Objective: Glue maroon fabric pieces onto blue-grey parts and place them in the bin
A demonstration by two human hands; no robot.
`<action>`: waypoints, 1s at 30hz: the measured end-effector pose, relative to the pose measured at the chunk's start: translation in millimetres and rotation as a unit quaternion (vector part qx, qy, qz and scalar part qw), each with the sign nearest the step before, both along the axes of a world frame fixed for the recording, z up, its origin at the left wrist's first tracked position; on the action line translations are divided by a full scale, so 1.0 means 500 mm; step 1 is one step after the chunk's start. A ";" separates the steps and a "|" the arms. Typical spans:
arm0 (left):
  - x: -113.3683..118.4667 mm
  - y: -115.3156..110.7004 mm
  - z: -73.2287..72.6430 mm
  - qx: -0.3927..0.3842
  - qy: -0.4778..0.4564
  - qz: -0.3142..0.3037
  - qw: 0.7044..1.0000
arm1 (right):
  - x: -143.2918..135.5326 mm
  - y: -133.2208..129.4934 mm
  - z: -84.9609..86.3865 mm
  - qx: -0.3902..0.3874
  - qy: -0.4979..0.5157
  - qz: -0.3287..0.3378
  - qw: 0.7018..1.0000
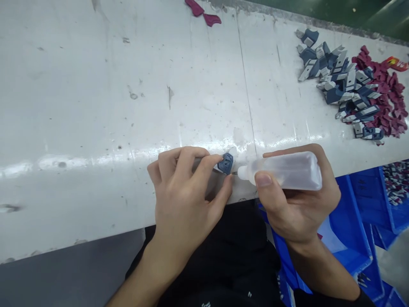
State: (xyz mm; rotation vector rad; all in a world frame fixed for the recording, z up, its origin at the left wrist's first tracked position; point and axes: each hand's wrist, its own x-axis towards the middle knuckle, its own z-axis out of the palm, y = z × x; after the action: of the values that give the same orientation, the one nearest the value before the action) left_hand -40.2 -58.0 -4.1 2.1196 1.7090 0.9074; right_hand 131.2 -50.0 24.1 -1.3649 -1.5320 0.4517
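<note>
Near the front edge of the white table, my left hand [185, 192] pinches a small dark blue and grey plastic part [226, 163] between thumb and fingers. Most of that part is hidden behind the fingers. A translucent squeeze bottle [287, 170] with a white cap and thin needle tip lies almost level in my right hand [297, 204], whose thumb presses its side. The needle tip points left and meets the lower edge of the blue part, or sits right beside it; I cannot tell which.
At the right, a pile of blue and grey parts [345, 81] adjoins a heap of maroon pieces [390, 98] and a red-yellow packet [397, 64]. Two maroon pieces [204, 13] lie at the far edge. Blue bins [348, 226] stand below the table [96, 106] at right.
</note>
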 end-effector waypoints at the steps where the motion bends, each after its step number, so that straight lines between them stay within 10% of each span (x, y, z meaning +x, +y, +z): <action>1: 0.000 0.000 0.000 0.000 0.000 0.001 1.000 | -0.002 0.002 -0.001 -0.001 0.004 0.000 1.000; 16: -0.001 -0.001 -0.002 0.006 0.010 -0.002 1.000 | -0.011 0.026 -0.003 -0.016 0.031 -0.022 0.999; 30: -0.007 -0.003 -0.017 0.034 0.030 -0.005 0.999 | 0.121 0.097 -0.033 -0.054 0.078 -0.094 0.991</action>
State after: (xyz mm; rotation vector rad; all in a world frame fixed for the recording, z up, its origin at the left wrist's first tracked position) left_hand -43.9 -59.6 -12.7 2.2168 1.7184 0.9206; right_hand 191.7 -1.4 7.4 -1.5058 -1.2545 0.5164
